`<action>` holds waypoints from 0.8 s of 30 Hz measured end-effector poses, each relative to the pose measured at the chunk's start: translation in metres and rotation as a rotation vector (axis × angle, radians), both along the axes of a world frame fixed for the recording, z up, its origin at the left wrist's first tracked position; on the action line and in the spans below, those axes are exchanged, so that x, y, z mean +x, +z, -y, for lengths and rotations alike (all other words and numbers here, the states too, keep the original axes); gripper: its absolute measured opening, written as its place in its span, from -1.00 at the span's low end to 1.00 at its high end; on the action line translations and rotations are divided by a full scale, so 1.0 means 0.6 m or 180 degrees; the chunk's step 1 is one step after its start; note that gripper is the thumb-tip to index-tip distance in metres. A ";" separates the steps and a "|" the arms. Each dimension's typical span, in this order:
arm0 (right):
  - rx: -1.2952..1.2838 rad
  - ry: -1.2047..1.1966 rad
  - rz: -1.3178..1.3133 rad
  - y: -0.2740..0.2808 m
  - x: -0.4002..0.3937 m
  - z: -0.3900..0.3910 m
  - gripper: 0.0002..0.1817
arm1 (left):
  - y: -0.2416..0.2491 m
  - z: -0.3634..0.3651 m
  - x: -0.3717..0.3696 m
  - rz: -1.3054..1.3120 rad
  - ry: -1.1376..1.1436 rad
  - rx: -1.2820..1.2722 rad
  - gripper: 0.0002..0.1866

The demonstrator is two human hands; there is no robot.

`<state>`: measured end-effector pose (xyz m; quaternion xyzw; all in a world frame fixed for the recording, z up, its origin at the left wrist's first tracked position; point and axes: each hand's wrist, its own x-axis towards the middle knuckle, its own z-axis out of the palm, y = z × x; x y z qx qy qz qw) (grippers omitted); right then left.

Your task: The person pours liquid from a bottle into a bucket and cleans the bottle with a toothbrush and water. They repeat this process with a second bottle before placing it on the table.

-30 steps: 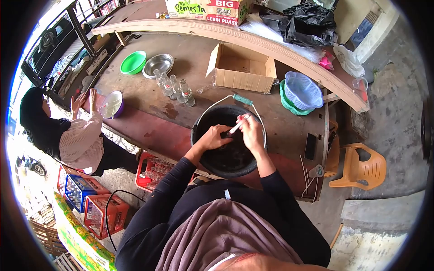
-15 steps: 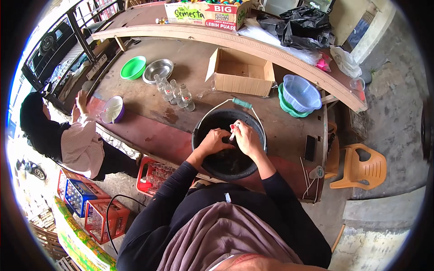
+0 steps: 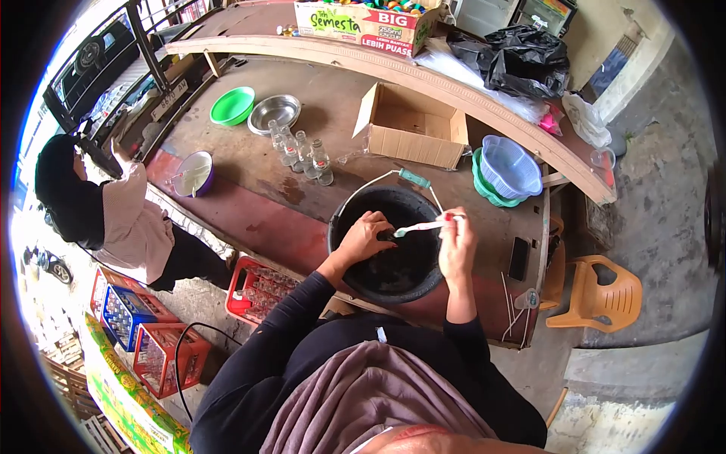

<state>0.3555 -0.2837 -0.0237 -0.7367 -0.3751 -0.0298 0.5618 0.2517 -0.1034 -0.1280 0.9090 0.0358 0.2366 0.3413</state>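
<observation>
A black bucket [image 3: 349, 281] with a wire handle and a green grip [image 3: 414, 178] stands on the table in front of me. My left hand [image 3: 364, 236] is inside its rim, fingers curled around something I cannot make out. Over the bucket's right side, my right hand [image 3: 458, 240] grips a small brush [image 3: 420, 226], much like a toothbrush. The brush has a pale pinkish-white handle, and its light green head points left, close to the left hand's fingertips. The dark inside of the bucket hides most of its contents.
Several clear glass bottles [image 3: 301, 155] stand beyond the bucket, near a metal bowl [image 3: 274, 113] and a green bowl [image 3: 232, 106]. An open cardboard box [image 3: 416, 144], plastic baskets [image 3: 508, 170] and a phone [image 3: 519, 259] lie around. A co-worker [image 3: 121, 212] stands at left by bottle crates [image 3: 170, 359].
My right hand has moved right and drawn the brush away from my left hand, so its head now shows. The co-worker's arm has shifted away from the purple bowl.
</observation>
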 end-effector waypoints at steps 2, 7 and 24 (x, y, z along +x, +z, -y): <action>0.0027 -0.0291 0.0173 -0.013 0.016 0.013 -0.79 | 0.009 -0.002 -0.001 -0.0078 0.0036 0.0059 -0.63; -0.0982 -0.0550 -0.0190 -0.021 0.006 0.020 -0.84 | 0.029 -0.003 -0.009 -0.0142 0.0308 0.0027 -0.69; -0.2323 -0.0154 0.0171 -0.099 -0.085 -0.018 -0.84 | 0.026 -0.065 -0.055 -0.0283 0.0319 -0.0039 -0.72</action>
